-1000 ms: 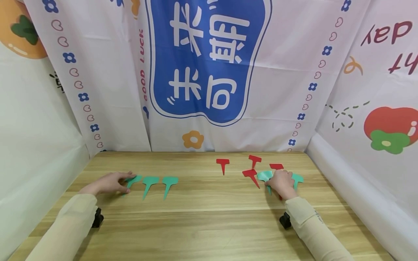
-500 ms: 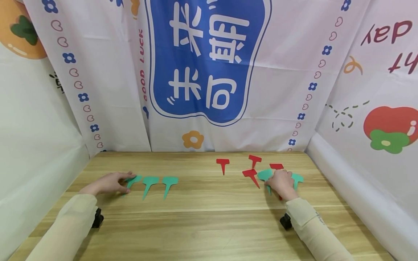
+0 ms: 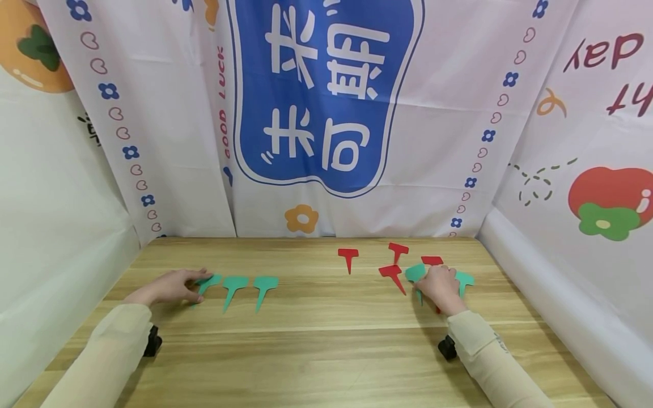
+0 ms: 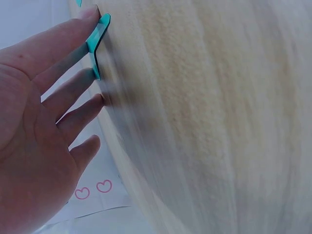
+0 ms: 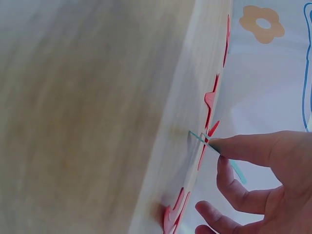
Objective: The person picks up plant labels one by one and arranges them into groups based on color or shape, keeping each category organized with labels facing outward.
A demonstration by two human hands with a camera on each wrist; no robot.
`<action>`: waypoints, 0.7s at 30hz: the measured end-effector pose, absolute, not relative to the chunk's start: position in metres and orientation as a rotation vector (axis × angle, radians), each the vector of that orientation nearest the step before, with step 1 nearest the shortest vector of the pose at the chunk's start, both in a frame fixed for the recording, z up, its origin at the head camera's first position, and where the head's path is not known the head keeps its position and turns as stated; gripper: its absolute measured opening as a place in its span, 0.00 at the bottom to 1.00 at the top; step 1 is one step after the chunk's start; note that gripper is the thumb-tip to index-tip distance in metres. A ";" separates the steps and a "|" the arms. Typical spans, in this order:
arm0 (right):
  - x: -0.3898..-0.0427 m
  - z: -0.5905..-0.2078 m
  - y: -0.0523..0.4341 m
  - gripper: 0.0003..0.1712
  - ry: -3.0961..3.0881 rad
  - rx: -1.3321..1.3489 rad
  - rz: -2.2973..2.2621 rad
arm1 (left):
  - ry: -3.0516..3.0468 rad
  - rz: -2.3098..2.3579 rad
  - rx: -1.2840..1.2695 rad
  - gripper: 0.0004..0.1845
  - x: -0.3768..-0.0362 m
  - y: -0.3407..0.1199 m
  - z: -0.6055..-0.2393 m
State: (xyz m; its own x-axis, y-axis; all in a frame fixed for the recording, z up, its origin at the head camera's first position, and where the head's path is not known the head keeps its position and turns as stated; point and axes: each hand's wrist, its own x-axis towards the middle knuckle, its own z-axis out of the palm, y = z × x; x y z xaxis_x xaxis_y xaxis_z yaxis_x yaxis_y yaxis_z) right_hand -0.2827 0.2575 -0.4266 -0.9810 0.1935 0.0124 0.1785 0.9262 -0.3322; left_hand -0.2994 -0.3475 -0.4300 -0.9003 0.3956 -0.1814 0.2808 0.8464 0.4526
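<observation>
My left hand [image 3: 173, 286] lies at the left of the table with nearly straight fingers touching a green T-shaped plant label [image 4: 100, 36], which lies on the wood. Two more green plant labels, one nearer [image 3: 236, 286] and one further right [image 3: 266, 286], lie beside it in a row. On the right, my right hand [image 3: 440, 286] pinches another green plant label [image 3: 415, 273] between thumb and finger, its head raised off the table in the right wrist view. A further green plant label [image 3: 464, 279] shows just right of that hand, partly hidden by it.
Several red plant labels lie around the right hand: one alone [image 3: 348, 258], two touching each other [image 3: 398, 249], and one behind the hand [image 3: 432, 260]. A red tip shows beneath the hand. White printed cloth [image 3: 439, 141] hangs behind and beside the wooden table [image 3: 306, 362].
The green plant label in my right hand has tilted and shifted slightly to the right. My left hand and the other labels stay put.
</observation>
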 end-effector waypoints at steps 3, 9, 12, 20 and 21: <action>-0.283 -0.427 0.258 0.23 -3.034 -0.290 0.514 | 2.757 0.614 0.512 0.39 -0.299 -0.348 -0.430; -0.283 -0.425 0.257 0.23 -3.019 -0.276 0.475 | 2.756 0.619 0.513 0.39 -0.300 -0.348 -0.430; -0.283 -0.426 0.257 0.23 -3.014 -0.274 0.477 | 2.752 0.626 0.514 0.39 -0.300 -0.348 -0.430; -0.282 -0.425 0.257 0.23 -3.005 -0.287 0.509 | 2.756 0.623 0.519 0.38 -0.300 -0.348 -0.431; -0.282 -0.425 0.257 0.23 -3.003 -0.286 0.512 | 2.755 0.626 0.519 0.38 -0.300 -0.348 -0.430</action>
State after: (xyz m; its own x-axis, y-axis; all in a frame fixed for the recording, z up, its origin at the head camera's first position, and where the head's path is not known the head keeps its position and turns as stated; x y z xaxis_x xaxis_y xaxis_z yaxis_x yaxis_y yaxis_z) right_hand -0.2821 0.2572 -0.4252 -0.9792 0.1969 0.0487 0.1697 0.9267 -0.3354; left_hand -0.3003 -0.3482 -0.4305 -0.8999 0.3982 -0.1780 0.2821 0.8425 0.4589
